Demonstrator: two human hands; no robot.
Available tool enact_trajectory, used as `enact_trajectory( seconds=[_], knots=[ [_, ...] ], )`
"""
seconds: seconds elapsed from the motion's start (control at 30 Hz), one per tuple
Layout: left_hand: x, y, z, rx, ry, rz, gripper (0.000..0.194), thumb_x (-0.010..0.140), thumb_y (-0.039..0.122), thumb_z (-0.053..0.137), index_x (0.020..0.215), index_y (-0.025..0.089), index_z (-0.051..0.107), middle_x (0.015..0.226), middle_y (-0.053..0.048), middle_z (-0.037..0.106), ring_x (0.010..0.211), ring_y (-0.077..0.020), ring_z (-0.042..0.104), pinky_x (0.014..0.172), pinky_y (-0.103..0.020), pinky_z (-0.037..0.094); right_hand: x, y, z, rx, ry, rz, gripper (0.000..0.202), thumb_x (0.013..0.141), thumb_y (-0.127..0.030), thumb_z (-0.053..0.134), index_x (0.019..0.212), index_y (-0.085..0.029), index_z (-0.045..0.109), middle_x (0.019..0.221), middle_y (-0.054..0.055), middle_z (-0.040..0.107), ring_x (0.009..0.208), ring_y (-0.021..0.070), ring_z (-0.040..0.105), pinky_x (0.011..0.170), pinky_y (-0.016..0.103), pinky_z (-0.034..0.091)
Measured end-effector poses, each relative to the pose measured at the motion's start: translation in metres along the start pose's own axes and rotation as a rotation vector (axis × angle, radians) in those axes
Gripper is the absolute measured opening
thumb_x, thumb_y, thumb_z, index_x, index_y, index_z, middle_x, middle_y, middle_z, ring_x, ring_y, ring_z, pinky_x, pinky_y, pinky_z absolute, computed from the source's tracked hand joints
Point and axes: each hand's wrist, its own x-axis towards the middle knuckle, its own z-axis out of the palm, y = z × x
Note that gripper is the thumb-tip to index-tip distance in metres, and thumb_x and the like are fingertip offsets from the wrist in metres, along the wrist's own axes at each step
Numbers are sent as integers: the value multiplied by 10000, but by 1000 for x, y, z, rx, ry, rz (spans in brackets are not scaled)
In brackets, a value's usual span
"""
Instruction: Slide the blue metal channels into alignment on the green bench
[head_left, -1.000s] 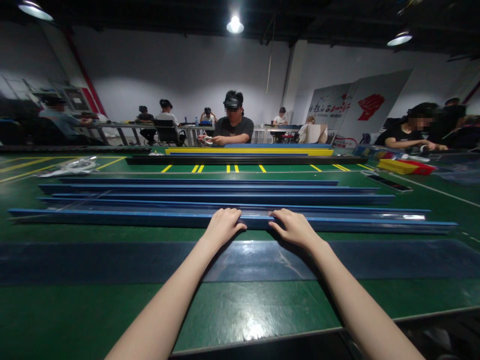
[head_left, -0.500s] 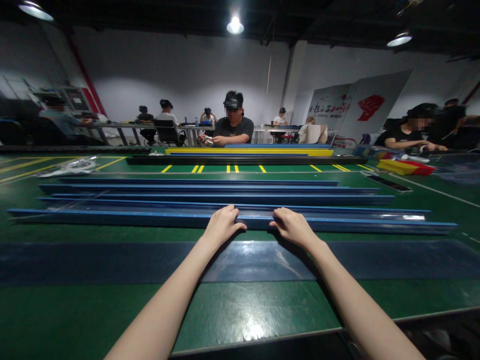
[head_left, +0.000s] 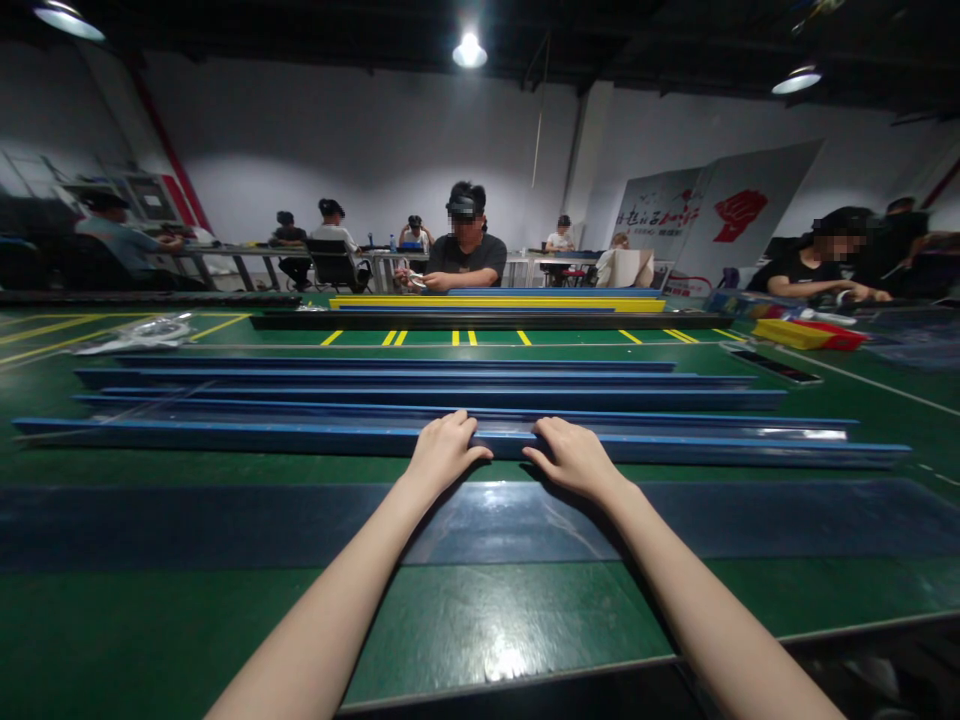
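Both hands are on the nearest blue channel (head_left: 262, 433), a long profile lying crosswise on the green table (head_left: 465, 620). My left hand (head_left: 446, 450) grips its front wall, fingers over the top edge and thumb on the near side. To the right, a short gap away, my right hand (head_left: 571, 452) grips the same wall in the same way. The fingertips of both are hidden behind the edge. A clear flat strip (head_left: 510, 520) lies under my wrists, nearer the table's front edge.
More blue channels (head_left: 465, 398) lie behind. Farther off are a black bar (head_left: 487, 321), yellow profiles (head_left: 495, 304), a phone-like device (head_left: 772, 362), a yellow tray (head_left: 795, 335) and plastic bags (head_left: 139, 333). A person (head_left: 466, 255) sits across the table, another (head_left: 825, 265) at the right.
My right hand has slid a little left along the channel's wall, closer to my left hand. My left hand has stayed in place.
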Motion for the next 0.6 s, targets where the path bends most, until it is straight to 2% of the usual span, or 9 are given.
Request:
enact_trajectory(
  seconds=[0.27,0.6],
  knots=[
    [0,0,2,36,-2,10,313,748,484,533,826,181,549,893,-39,577,816,-186,560,677,-266,401,4,-4,1,-46,54,-27,189,848,-334,420,808,-177,518,814,39,587,770,150,519,605,242,289],
    [-1,-1,3,48,21,66,312,753,474,533,848,176,533,872,-36,610,855,-204,556,683,-289,379,5,0,-6,-111,-2,-13,149,814,-300,459,775,-176,531,802,35,610,774,154,544,548,257,235]
  ],
)
